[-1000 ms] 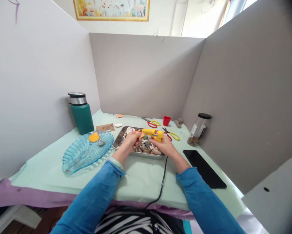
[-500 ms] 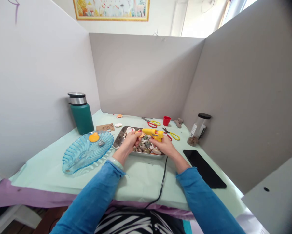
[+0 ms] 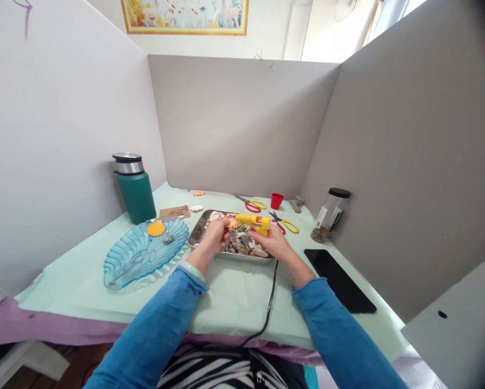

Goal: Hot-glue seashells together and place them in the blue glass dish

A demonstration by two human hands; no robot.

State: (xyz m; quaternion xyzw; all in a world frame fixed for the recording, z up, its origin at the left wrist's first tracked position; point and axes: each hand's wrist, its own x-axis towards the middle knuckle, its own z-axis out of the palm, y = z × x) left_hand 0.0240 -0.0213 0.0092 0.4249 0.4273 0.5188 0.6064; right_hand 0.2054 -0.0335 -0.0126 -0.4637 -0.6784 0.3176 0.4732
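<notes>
My right hand (image 3: 275, 243) grips a yellow glue gun (image 3: 255, 221) over a metal tray (image 3: 196, 232) filled with several shells and stones. The gun's nozzle points left at a small orange shell (image 3: 233, 222) pinched in the fingers of my left hand (image 3: 214, 233). Both hands hover just above the tray's contents. A black cord (image 3: 270, 302) runs from the gun toward me over the table edge.
A blue glass shell-shaped dish (image 3: 145, 251) at the left holds an orange shell and a grey stone. Behind it stands a green flask (image 3: 134, 187). Two pairs of scissors (image 3: 285, 222), a red cup (image 3: 277, 200), a jar (image 3: 331, 210) and a black phone (image 3: 339, 280) lie to the right.
My left hand has lifted the orange shell slightly toward the gun's nozzle. The right hand and the gun have barely moved.
</notes>
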